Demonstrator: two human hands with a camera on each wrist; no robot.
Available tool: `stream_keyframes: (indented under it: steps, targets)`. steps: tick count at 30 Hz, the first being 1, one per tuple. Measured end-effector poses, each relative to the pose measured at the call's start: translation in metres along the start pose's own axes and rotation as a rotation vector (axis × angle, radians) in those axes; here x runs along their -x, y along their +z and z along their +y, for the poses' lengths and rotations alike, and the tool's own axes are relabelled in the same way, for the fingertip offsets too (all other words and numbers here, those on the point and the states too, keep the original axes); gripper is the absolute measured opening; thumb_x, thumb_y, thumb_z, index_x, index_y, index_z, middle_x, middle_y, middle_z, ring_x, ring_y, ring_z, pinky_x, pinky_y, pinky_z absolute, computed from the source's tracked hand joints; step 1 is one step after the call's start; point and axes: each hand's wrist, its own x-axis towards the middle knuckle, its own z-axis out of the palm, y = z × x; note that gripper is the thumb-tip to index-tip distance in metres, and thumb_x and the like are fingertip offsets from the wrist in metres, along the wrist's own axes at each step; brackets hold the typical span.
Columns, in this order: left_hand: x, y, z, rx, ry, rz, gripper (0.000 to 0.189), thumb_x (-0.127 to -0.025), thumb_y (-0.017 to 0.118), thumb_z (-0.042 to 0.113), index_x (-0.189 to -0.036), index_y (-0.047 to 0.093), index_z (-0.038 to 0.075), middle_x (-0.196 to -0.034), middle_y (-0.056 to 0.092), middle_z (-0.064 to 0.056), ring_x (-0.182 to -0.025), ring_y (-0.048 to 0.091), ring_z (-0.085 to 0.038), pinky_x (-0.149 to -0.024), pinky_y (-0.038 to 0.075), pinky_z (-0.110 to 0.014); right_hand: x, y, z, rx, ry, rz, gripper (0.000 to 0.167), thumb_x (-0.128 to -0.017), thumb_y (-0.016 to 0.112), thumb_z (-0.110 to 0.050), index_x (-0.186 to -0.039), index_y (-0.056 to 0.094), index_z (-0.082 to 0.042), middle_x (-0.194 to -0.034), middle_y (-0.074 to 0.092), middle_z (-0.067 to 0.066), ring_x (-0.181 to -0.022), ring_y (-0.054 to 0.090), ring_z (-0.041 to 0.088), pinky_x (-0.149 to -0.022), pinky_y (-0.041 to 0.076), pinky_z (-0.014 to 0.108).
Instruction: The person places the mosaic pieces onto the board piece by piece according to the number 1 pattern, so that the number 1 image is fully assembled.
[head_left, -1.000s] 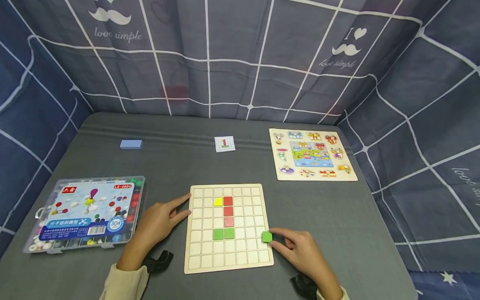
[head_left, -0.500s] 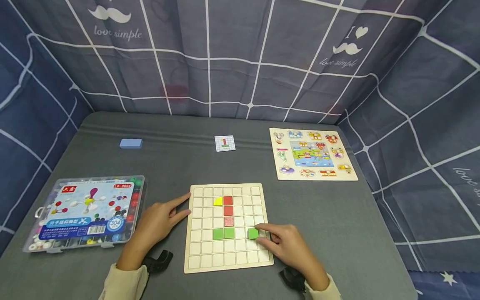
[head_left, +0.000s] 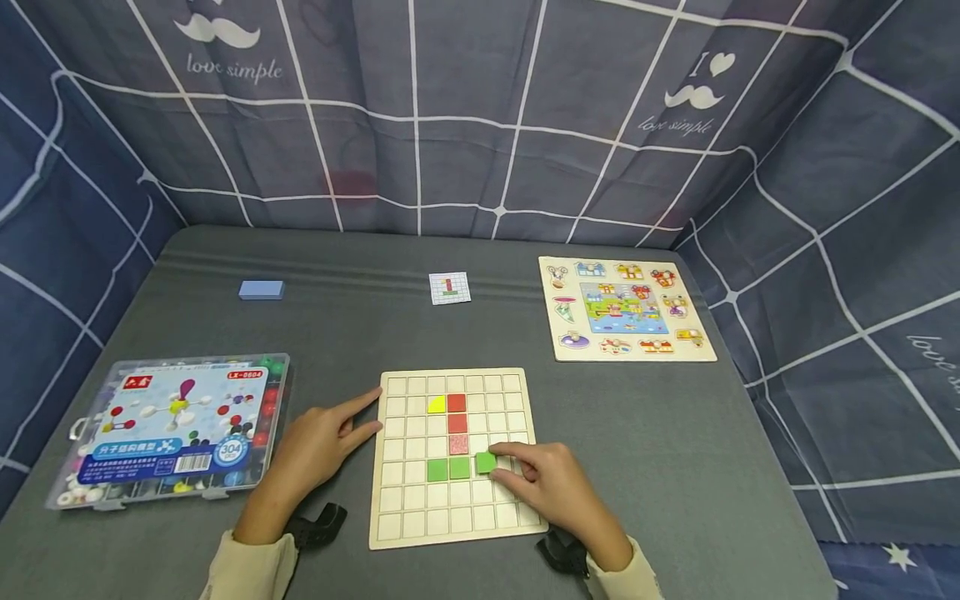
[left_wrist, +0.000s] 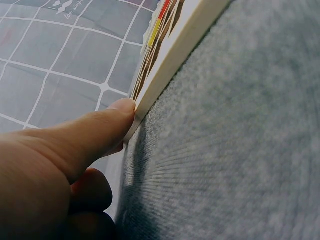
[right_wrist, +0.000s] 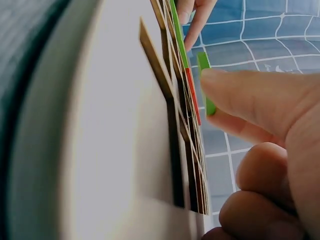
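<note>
A square wooden grid board (head_left: 393, 498) lies on the grey table. Its cells hold a yellow piece (head_left: 437, 405), a column of red and pinkish squares (head_left: 457, 423) and two green squares (head_left: 447, 469) side by side. Between thumb and index finger my right hand (head_left: 551, 483) pinches a loose green square tile (head_left: 485, 463), just right of the seated green pair. The right wrist view has this tile (right_wrist: 205, 82) tilted and raised above the board surface. My left hand (head_left: 318, 442) touches the board's left edge with thumb and index fingertips; its thumb (left_wrist: 112, 117) presses that edge in the left wrist view.
Left of the board is a clear plastic case (head_left: 172, 429) of molecule model parts. Toward the back lie a blue block (head_left: 261, 290), a small pattern card (head_left: 449, 288) and a picture puzzle board (head_left: 622, 346). Grid-patterned curtains (head_left: 465, 158) enclose the table.
My right hand has carried the green tile leftward, from the board's right edge to beside the green pair. The left hand stays at the board's left edge.
</note>
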Motion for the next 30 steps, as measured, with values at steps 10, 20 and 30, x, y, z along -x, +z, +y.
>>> stream_keyframes:
  steps: [10,20,30]
  targets:
    - [0.0003,-0.0001,0.0001,0.002,-0.003,0.002,0.054,-0.096,0.074,0.036,-0.146,0.061,0.021,-0.058,0.039,0.009,-0.049,0.03,-0.006,-0.049,0.026,-0.027,-0.0009,0.002,-0.0032,0.09,0.004,-0.042,0.026,-0.089,0.083,-0.033,-0.113,0.078,-0.027,-0.057,0.03,-0.024,-0.051,0.023,-0.009,-0.049,0.021,0.016]
    - [-0.001,-0.0002,0.0002,0.007,-0.02,-0.009,0.055,-0.095,0.074,0.036,-0.146,0.06,0.02,-0.058,0.039,0.008,-0.05,0.031,-0.007,-0.049,0.025,-0.027,-0.0034,0.0042,-0.0061,0.129,0.018,-0.049,0.029,-0.088,0.081,-0.042,-0.113,0.078,-0.028,-0.057,0.034,-0.022,-0.051,0.025,-0.007,-0.049,0.022,0.018]
    - [-0.0003,-0.0002,0.0008,0.007,-0.026,-0.014,0.055,-0.095,0.074,0.036,-0.146,0.06,0.02,-0.058,0.038,0.008,-0.05,0.029,-0.007,-0.049,0.025,-0.027,-0.0049,0.0071,-0.006,0.142,-0.021,-0.004,0.023,-0.087,0.084,-0.033,-0.108,0.08,-0.025,-0.058,0.035,-0.023,-0.051,0.027,-0.009,-0.05,0.023,0.016]
